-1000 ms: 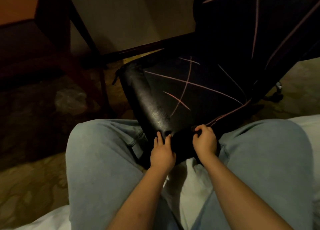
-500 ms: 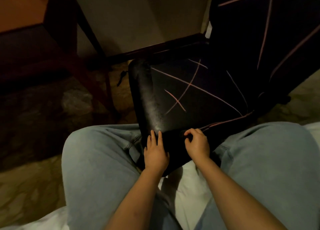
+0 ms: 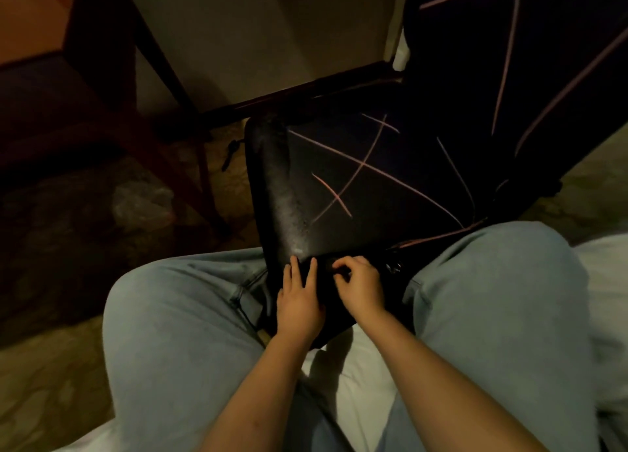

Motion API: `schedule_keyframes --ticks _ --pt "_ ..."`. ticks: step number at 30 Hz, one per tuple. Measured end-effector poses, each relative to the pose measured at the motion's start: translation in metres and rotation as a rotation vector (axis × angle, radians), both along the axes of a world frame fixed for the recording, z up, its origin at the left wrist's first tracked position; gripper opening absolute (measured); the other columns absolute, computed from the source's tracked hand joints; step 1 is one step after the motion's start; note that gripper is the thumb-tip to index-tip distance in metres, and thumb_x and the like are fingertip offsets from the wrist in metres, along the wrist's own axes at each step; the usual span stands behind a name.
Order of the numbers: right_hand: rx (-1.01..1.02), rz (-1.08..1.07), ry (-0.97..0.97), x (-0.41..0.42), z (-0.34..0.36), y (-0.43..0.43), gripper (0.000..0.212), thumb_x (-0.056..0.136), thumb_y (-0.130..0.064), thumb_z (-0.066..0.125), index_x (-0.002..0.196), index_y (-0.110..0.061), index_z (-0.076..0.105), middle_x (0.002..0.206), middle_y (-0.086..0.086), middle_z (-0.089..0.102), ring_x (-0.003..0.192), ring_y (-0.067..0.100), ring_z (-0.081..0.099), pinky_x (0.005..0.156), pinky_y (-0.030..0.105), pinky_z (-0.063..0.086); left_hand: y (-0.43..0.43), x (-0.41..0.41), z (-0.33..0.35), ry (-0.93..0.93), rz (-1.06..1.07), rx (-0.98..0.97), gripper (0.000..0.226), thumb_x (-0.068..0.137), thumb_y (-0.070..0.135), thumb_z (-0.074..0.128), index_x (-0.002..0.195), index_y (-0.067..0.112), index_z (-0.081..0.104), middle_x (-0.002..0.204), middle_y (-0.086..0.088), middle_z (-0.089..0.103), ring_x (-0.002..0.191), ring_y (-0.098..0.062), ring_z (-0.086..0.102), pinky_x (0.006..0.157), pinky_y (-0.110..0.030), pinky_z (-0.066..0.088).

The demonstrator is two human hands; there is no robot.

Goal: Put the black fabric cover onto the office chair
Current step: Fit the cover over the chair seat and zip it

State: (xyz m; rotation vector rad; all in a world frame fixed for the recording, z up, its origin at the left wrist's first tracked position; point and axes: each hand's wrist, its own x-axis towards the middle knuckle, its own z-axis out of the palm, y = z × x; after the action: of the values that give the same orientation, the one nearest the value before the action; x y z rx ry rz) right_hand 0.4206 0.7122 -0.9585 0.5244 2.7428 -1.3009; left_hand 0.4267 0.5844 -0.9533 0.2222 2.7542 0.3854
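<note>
Dark wood furniture (image 3: pixel 98 77) stands far to the left of the hands, above a patterned floor (image 3: pixel 51 366). Closer, light blue jeans (image 3: pixel 176 332) cover both knees, one at each side of the hands.

Between the knees, the left hand (image 3: pixel 299 305) lies flat on the front edge of the office chair (image 3: pixel 277 186). Its fingers (image 3: pixel 295 268) are straight and a little spread, and they press on the dark surface there. Just above this hand, the left strip of the seat is bare, shiny leather.

The black fabric cover (image 3: pixel 390 186), with thin pink lines, lies over the rest of the seat, above both hands. Its front edge reaches down to the fingertips.

The right hand (image 3: pixel 360 285) is just beside the left one, apart from it. Its fingers are curled, and they pinch the front edge of the cover. How much fabric they hold, I cannot tell, because it is too dark.

Up and to the right of the hands, the backrest (image 3: pixel 458 60) also wears the lined fabric. Below the hands, between the thighs, a white bed sheet (image 3: pixel 346 373) shows.
</note>
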Motion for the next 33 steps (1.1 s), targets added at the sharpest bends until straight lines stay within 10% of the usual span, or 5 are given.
schedule_keyframes --ticks 14,24,33 --pt "0.033 -0.505 0.182 -0.013 0.009 0.042 0.015 0.085 -0.004 0.062 0.099 -0.008 0.067 0.108 0.013 0.06 0.092 0.029 0.061 0.075 0.022 0.039 -0.012 -0.01 -0.008 -0.015 -0.08 -0.045 0.077 0.098 0.028 0.044 0.155 0.022 -0.007 0.159 -0.015 -0.018 0.148 -0.033 -0.009 0.111 -0.044 0.035" --pt "0.031 -0.089 0.105 -0.013 0.0 0.019 0.016 0.082 -0.002 0.066 0.09 -0.015 0.069 0.097 0.002 0.062 0.086 0.019 0.059 0.074 0.019 0.04 -0.029 -0.028 -0.011 0.017 -0.005 -0.165 0.083 0.095 0.031 0.046 0.154 0.019 -0.012 0.159 -0.017 -0.019 0.148 -0.033 -0.01 0.117 -0.046 0.019" --pt "0.031 -0.584 0.191 -0.02 0.011 0.047 0.019 0.088 -0.003 0.059 0.105 -0.006 0.066 0.116 0.014 0.058 0.099 0.031 0.06 0.081 0.022 0.038 -0.024 -0.025 -0.003 0.002 0.044 -0.055 0.078 0.096 0.031 0.048 0.155 0.017 -0.001 0.162 -0.01 -0.011 0.15 -0.027 -0.004 0.117 -0.043 0.024"
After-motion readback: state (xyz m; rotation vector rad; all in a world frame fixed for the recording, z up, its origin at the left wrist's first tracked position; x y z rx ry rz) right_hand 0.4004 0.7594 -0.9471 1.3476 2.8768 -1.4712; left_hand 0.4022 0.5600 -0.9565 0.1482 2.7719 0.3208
